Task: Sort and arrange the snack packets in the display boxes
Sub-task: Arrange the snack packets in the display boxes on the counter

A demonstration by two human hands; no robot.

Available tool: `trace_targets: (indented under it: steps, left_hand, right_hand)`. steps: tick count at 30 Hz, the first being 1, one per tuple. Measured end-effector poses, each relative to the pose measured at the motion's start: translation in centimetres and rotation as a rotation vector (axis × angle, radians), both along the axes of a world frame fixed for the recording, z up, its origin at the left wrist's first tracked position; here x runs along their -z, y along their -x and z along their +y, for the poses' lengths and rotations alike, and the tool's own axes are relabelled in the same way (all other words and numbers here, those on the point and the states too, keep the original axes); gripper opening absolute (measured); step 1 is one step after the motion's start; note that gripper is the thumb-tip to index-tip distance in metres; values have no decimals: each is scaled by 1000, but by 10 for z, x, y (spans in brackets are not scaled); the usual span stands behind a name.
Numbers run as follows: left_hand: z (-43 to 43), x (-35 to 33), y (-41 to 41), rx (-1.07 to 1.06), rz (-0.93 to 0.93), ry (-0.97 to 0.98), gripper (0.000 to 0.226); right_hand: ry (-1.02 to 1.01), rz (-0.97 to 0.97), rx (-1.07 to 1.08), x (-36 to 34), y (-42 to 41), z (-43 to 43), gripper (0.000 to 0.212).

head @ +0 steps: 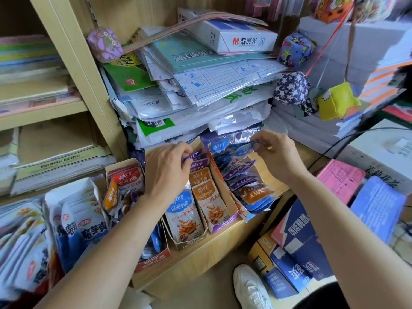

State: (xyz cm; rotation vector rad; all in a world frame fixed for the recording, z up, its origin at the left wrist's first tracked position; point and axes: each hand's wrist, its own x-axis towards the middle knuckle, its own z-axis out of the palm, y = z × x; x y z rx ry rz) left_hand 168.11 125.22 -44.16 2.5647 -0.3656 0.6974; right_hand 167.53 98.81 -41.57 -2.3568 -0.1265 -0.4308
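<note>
Several cardboard display boxes of small fish snack packets stand on a low wooden shelf. In the middle box, orange packets stand at the front and purple packets behind them. My left hand reaches into the back of this box, its fingers curled round the top of a purple packet. My right hand pinches a blue packet above a loose pile of blue, purple and orange packets in the box to the right. A blue-and-white packet fronts the neighbouring row.
A box with red and orange packets stands left of my left arm; white konjac snack packs lie further left. Stacked plastic-wrapped stationery towers behind the boxes. Blue and pink cartons sit at the right, a white shoe below.
</note>
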Motion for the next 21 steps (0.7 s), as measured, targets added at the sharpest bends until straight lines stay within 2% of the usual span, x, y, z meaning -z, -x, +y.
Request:
trace_targets:
  steps: [5,8,11,14,17,19,21]
  left_hand:
    - [-1,4,0,-41,-42,-6,10]
    - [-1,6,-3,-49,-48,-14,17]
    - [1,7,-8,-96,-26,-145,21]
    - [4,9,-10,-142,20,-235,30]
    - [7,9,-9,-121,68,-327,36]
    - [10,9,-10,-92,96,-350,40]
    - [13,8,-10,-47,104,-325,41]
  right_hand:
    - [35,51,44,6,-2,2,22]
    - [15,87,53,9,-5,7,25]
    - [-42,57,36,9,-8,14,43]
    - [-6,-54,-20,6,-9,20,58]
    - [116,-120,-70,8,-12,24,49]
    - [165,-86,-88,11,-12,29,37]
    - [165,4,-50,13,-10,32,33]
